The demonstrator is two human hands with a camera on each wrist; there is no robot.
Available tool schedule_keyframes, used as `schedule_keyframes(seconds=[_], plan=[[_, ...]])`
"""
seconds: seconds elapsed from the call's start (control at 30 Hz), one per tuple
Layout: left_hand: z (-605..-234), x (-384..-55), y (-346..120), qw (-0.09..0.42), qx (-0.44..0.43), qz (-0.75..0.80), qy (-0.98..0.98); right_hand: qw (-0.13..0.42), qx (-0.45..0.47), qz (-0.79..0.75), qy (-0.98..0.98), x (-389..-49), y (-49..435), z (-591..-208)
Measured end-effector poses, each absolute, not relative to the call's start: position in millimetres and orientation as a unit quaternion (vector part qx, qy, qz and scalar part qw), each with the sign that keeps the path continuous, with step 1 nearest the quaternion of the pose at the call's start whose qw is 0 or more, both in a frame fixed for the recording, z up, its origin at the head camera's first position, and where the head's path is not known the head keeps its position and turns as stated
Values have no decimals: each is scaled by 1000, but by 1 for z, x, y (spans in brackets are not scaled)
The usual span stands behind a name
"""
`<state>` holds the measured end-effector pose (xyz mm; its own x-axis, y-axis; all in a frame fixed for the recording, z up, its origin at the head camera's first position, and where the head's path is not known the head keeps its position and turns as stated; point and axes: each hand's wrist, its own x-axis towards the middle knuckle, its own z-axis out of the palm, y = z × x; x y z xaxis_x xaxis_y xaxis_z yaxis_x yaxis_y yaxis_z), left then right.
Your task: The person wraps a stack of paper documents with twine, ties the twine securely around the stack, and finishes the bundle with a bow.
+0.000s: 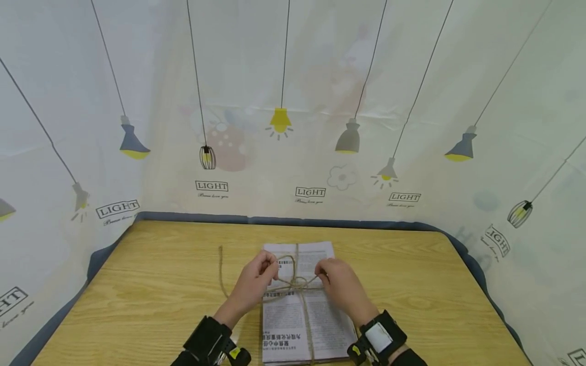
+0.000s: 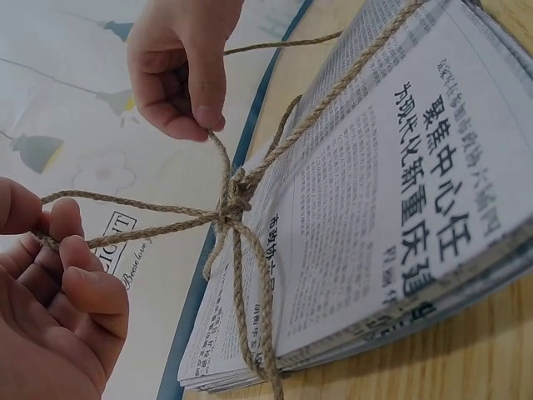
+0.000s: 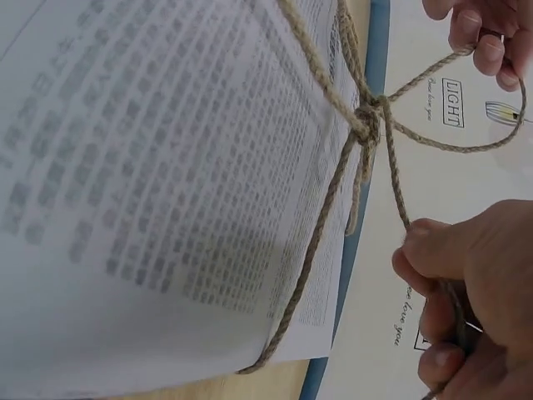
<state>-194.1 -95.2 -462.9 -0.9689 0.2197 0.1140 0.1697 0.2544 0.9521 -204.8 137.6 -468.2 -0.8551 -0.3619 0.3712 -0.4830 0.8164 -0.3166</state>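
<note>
A stack of newspapers (image 1: 284,317) lies on the table with brown twine (image 2: 337,87) running across it both ways. The twine crosses at a knot (image 2: 233,204) on top of the stack. My left hand (image 1: 257,278) pinches a loop of the twine on the left of the knot, fingertips curled round it. On the other side my right hand (image 1: 344,285) grips a strand (image 3: 398,179) between thumb and fingers. Both strands stretch up from the knot to the hands, raised over the paper. Part of the right strand is hidden inside the fingers.
A loose twine end (image 1: 221,269) trails on the wooden table (image 1: 151,300) left of the stack. Behind the table hangs a pale cloth (image 1: 256,61) printed with lamps, its dark blue border (image 1: 320,222) along the back edge.
</note>
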Motion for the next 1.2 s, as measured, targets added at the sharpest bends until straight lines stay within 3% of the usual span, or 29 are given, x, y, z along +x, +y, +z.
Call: schedule_keyframes(seconds=[0.43, 0.93, 1.2], plan=[[-462, -192, -95, 22, 123, 599, 791, 132, 194, 262, -936, -211, 119, -476], [-462, -190, -95, 25, 120, 601, 790, 35, 159, 282, -945, -216, 106, -491], [-462, -188, -97, 27, 136, 600, 788, 43, 172, 311, -934, -219, 104, -488]])
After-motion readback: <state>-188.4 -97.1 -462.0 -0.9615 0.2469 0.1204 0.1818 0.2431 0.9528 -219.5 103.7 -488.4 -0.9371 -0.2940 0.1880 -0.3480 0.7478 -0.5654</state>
